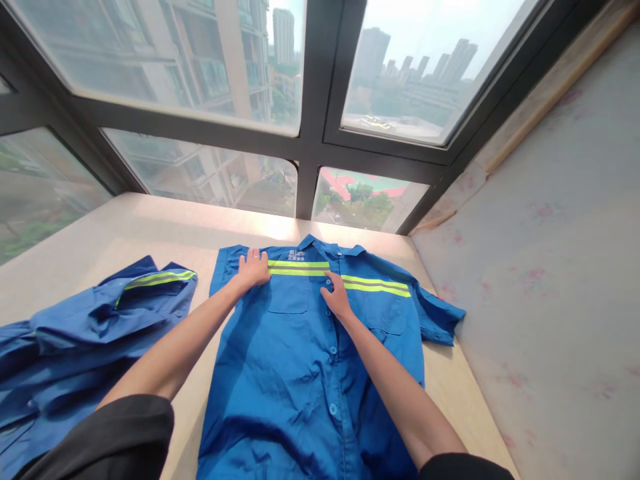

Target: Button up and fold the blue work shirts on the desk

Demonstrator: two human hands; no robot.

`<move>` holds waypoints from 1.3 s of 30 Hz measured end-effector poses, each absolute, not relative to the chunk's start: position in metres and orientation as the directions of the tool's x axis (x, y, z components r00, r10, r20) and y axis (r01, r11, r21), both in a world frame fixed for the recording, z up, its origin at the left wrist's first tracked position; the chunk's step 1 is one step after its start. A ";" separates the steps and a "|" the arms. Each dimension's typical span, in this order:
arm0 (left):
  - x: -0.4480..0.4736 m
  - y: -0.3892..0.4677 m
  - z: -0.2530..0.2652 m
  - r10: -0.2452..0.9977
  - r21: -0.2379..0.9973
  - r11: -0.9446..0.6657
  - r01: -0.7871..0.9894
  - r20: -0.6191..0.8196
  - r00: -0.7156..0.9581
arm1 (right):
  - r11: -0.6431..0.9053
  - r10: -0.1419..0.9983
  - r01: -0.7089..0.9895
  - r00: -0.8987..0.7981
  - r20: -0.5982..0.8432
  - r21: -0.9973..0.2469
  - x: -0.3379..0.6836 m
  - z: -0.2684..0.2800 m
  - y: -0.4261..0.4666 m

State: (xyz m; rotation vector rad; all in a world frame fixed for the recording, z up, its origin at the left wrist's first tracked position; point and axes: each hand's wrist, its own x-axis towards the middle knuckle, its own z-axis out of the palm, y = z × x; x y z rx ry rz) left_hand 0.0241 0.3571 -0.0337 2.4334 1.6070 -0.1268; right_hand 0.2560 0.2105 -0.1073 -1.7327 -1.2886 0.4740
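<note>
A blue short-sleeved work shirt (285, 347) lies front up before me, with yellow-and-grey reflective stripes across the chest and a buttoned front. Its collar points toward the window. The sleeve on the right is spread out; on the left side no sleeve sticks out. My left hand (254, 268) rests on the upper left chest at the stripe's end, fingers spread. Beside the button placket, at the inner end of the left stripe, my right hand (337, 297) touches the cloth with thumb and fingers apart. Its fingertips partly cover the placket edge.
A second blue garment (100, 320) with a yellow stripe lies crumpled at the left. Both rest on a pale wooden surface (165, 217). Dark-framed windows (313, 80) border the far edge, and a flower-patterned wall (545, 287) stands close on the right.
</note>
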 end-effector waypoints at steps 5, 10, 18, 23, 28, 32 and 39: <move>0.070 0.316 -0.020 0.818 0.192 -0.535 0.822 -0.124 0.562 | -0.073 0.938 0.485 0.330 0.105 -0.871 0.261 -0.102 0.179; 0.108 0.253 -0.029 0.757 0.261 -0.622 0.738 -0.043 0.652 | -0.006 0.906 0.797 0.259 0.333 -0.604 0.274 -0.090 0.133; 0.122 0.109 -0.078 0.730 0.234 -0.672 0.702 0.053 0.681 | -0.262 0.928 0.954 0.290 0.235 -0.143 0.286 -0.107 0.074; 0.114 0.068 -0.083 0.780 0.277 -0.625 0.730 0.188 0.596 | -0.276 0.937 0.957 0.289 0.197 -0.088 0.282 -0.107 0.068; 0.086 0.040 -0.086 0.768 0.270 -0.640 0.720 0.244 0.592 | -0.285 0.943 0.955 0.294 0.155 -0.080 0.282 -0.101 0.071; 0.051 0.009 -0.091 0.723 0.243 -0.691 0.681 0.240 0.647 | -0.285 0.944 0.954 0.296 0.149 -0.088 0.284 -0.102 0.072; -0.012 -0.047 -0.090 0.517 0.317 -0.825 0.467 0.093 0.851 | -0.282 0.940 0.954 0.297 0.167 -0.105 0.285 -0.104 0.072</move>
